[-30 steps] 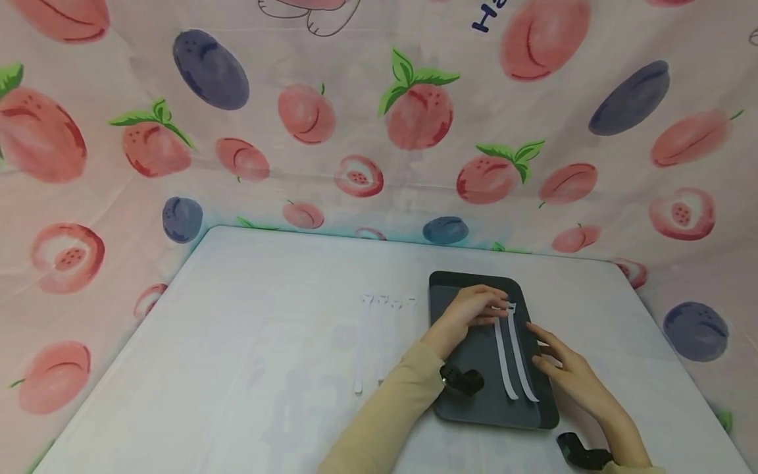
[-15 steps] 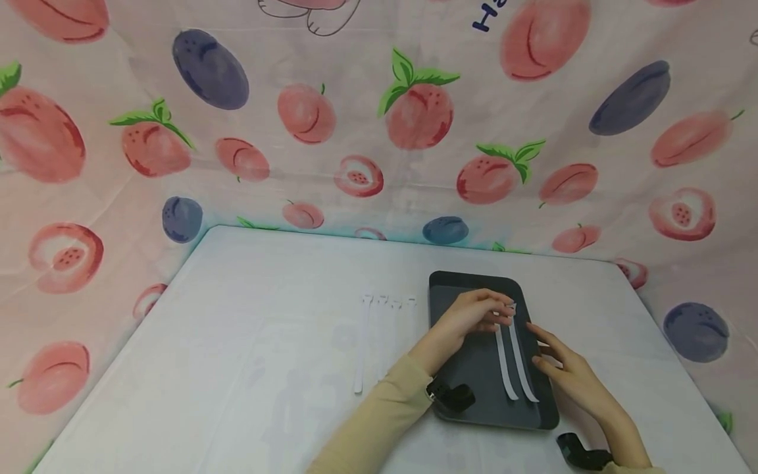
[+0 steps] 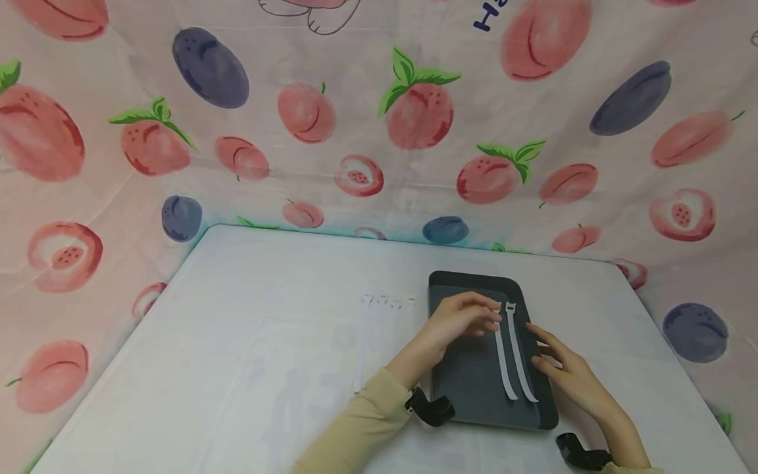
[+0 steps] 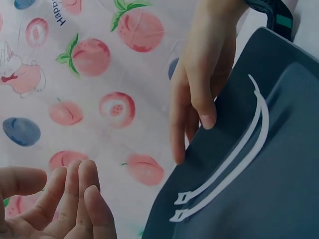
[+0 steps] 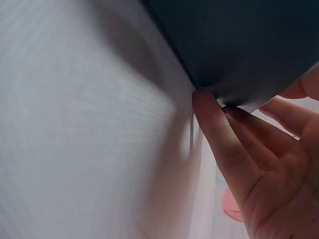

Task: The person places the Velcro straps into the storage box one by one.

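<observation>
Two white slotted-head cable ties point(image 3: 505, 368) lie side by side, lengthwise, in the right half of a dark grey tray point(image 3: 464, 388). Over the tray, near the ties' heads, my left hand point(image 3: 456, 324) hovers with loosely bent fingers. The left wrist view shows that hand point(image 4: 65, 209) with nothing in it, apart from the cable ties point(image 4: 249, 154). At the tray's right edge rests my right hand point(image 3: 571, 375). In the right wrist view its fairly straight fingers point(image 5: 224, 134) touch the tray's outer side point(image 5: 239, 50).
Several more white cable ties point(image 3: 359, 349) lie in a row on the white table point(image 3: 237, 368), left of the tray, partly hidden by the left forearm. A fruit-patterned cloth point(image 3: 355, 79) hangs behind the table and along its sides.
My left hand has drawn back to the left from the cable ties' heads, uncovering the right one. The right hand and the tray hold their place.
</observation>
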`<act>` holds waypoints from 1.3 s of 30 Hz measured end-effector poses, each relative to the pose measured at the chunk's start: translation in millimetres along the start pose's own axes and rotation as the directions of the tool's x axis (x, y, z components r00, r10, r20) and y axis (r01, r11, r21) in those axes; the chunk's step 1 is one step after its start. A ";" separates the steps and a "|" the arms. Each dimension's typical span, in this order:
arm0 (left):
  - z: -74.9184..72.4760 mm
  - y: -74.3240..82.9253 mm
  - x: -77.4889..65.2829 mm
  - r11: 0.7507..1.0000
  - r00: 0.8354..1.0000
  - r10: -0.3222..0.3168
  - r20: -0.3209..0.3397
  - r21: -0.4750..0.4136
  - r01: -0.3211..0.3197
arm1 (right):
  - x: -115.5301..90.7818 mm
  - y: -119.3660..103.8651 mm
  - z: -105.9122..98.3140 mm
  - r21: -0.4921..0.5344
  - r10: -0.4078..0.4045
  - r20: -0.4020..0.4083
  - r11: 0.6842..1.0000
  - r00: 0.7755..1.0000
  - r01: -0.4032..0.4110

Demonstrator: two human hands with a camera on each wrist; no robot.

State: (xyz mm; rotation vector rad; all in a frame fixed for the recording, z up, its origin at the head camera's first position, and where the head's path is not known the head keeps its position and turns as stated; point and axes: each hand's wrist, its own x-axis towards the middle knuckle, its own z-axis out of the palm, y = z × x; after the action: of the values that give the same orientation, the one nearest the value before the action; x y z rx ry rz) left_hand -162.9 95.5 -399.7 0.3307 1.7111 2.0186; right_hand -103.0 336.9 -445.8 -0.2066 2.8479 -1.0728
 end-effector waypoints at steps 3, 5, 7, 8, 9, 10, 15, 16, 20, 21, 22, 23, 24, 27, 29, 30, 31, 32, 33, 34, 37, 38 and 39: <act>-7.9 2.9 -6.4 1.000 1.000 0.002 0.004 0.012 -0.002 | 0.0 -0.7 0.3 0.007 0.004 0.002 1.000 1.000 -0.004; -13.0 5.8 -11.0 1.000 1.000 0.002 0.002 0.019 -0.002 | -0.1 -1.1 0.5 0.011 0.004 0.003 1.000 1.000 -0.004; -17.6 8.9 -15.6 1.000 1.000 0.008 0.001 0.029 -0.009 | -0.3 -1.2 0.5 0.008 0.004 0.002 1.000 1.000 -0.004; -19.8 10.3 -17.9 0.999 1.000 0.014 0.000 0.034 -0.014 | -0.4 -1.2 0.5 0.005 0.003 0.000 1.000 1.000 -0.003; -21.9 11.5 -20.2 0.999 1.000 0.021 0.001 0.039 -0.021 | -0.6 -1.2 0.4 0.002 0.002 0.000 1.000 1.000 -0.002; -23.9 12.5 -22.4 0.999 1.000 0.026 0.000 0.043 -0.026 | -0.6 -1.2 0.3 -0.003 0.000 -0.002 1.000 1.000 0.000; -34.7 14.5 -31.9 0.998 0.999 0.043 -0.018 0.056 -0.042 | -0.8 -1.0 -0.3 -0.005 -0.006 0.000 1.000 1.000 0.006; -37.2 14.4 -33.3 0.998 0.999 0.042 -0.025 0.054 -0.040 | -0.7 -0.9 -0.4 -0.003 -0.007 0.000 1.000 1.000 0.007; -48.4 12.0 -36.3 0.998 0.997 0.036 -0.069 0.047 -0.033 | -0.2 -0.8 0.0 0.001 -0.012 -0.001 1.000 1.000 0.012; -51.3 11.0 -36.5 0.999 0.996 0.035 -0.083 0.044 -0.032 | 0.0 -0.8 0.2 0.005 -0.015 -0.002 1.000 1.000 0.015; -54.2 10.3 -36.5 0.999 0.995 0.033 -0.094 0.042 -0.029 | 0.2 -0.8 0.4 0.008 -0.016 -0.002 1.000 1.000 0.016; -57.0 9.5 -36.5 0.999 0.994 0.033 -0.105 0.039 -0.029 | 0.4 -0.9 0.6 0.010 -0.017 -0.002 1.000 1.000 0.017; -59.7 8.7 -36.4 0.999 0.993 0.035 -0.113 0.034 -0.031 | 0.5 -1.1 0.7 0.012 -0.017 -0.004 1.000 1.000 0.017; -67.4 7.3 -36.6 0.999 0.990 0.037 -0.134 0.030 -0.034 | 0.7 -1.7 1.0 0.009 -0.017 -0.005 1.000 1.000 0.017; -72.1 6.9 -36.8 0.999 0.988 0.042 -0.147 0.026 -0.038 | 0.6 -2.0 0.9 0.002 -0.013 -0.005 1.000 1.000 0.013; -74.4 6.8 -37.2 0.999 0.987 0.047 -0.155 0.028 -0.043 | 0.5 -2.2 0.8 0.000 -0.011 -0.005 1.000 1.000 0.011; -76.6 7.0 -37.6 0.999 0.985 0.048 -0.164 0.027 -0.044 | 0.4 -2.3 0.7 -0.002 -0.009 -0.004 1.000 1.000 0.009; -78.9 7.3 -38.1 0.999 0.983 0.050 -0.174 0.026 -0.046 | 0.3 -2.4 0.6 -0.002 -0.008 -0.002 1.000 1.000 0.008; -81.3 7.5 -38.5 0.999 0.982 0.051 -0.183 0.026 -0.047 | 0.1 -2.4 0.5 -0.002 -0.006 -0.001 1.000 1.000 0.006; -83.6 8.0 -38.9 0.999 0.980 0.051 -0.193 0.022 -0.047 | -0.2 -2.4 0.3 -0.002 -0.004 0.001 1.000 1.000 0.004; -90.6 11.6 -41.8 0.999 0.974 0.039 -0.224 0.005 -0.039 | -1.3 -1.8 0.1 -0.003 -0.001 0.003 1.000 1.000 0.001; -93.6 12.1 -42.4 0.999 0.971 0.037 -0.236 0.003 -0.037 | -1.5 -1.3 0.2 -0.003 -0.002 0.003 1.000 1.000 0.002; -96.7 12.4 -42.7 0.999 0.968 0.036 -0.248 0.002 -0.036 | -1.7 -0.9 0.2 -0.003 0.000 0.003 1.000 1.000 0.000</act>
State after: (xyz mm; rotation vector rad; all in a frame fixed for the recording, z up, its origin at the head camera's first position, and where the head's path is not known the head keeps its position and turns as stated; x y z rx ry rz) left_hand -174.1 -10.3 -401.4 0.1111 1.8613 2.1641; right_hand -101.2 336.3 -445.3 -0.2089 2.8468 -1.0670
